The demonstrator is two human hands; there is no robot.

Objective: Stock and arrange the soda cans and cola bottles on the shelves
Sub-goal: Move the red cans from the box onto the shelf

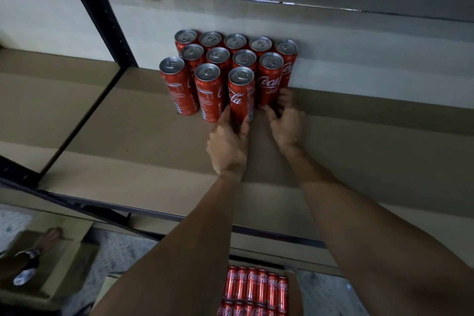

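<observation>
Can block [218,56] is standing upright on the brown shelf board [128,136], its back row touching the pale plank wall [333,41]. It is running five cans in the back row, four in the middle and three in front, all red cola cans with silver tops up. Left hand [225,146] is gripping the front can [239,100] at the right end of the block's front row, with digits curling round both sides of its lower half. That can is standing upright, just beside its front-row neighbour. Right hand [288,126] is sitting at the block's front-right corner, thumb and fingers spreading around the base of the middle-row end can [269,84]. The fingertips are blurring there, so I cannot tell whether it is gripping or only touching. Both forearms are reaching in over the shelf's front edge from the near side of the block. Black upright post [97,13] is standing left of the block, well apart from it. Below the block and nearer the camera, an open carton [297,290] is holding more red cans [256,285], packed tight in rows. Far down-left of the block, another person's hand [51,236] with a wristwatch [30,254] is showing over a brown box [69,264].
</observation>
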